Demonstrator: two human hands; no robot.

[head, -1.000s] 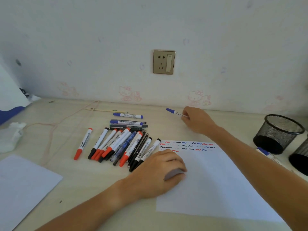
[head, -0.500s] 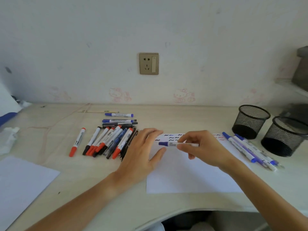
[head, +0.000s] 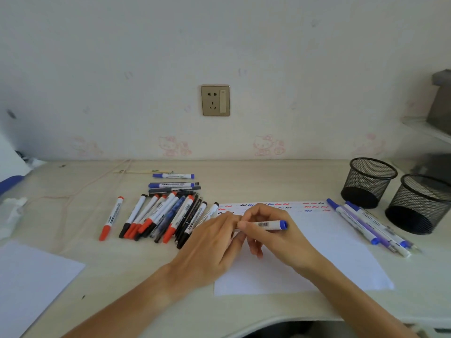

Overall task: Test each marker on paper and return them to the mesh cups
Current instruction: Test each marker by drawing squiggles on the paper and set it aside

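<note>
Both hands meet over the sheet of paper [head: 329,252], which carries rows of red, blue and black squiggles along its far edge. The right hand [head: 275,240] pinches a blue marker [head: 267,225] lying level, its blue end pointing right; the left hand [head: 214,242] closes its fingertips on the marker's other end. A pile of markers [head: 166,213] lies left of the paper; tested blue markers [head: 368,225] lie right, beside two mesh cups [head: 371,181].
</note>
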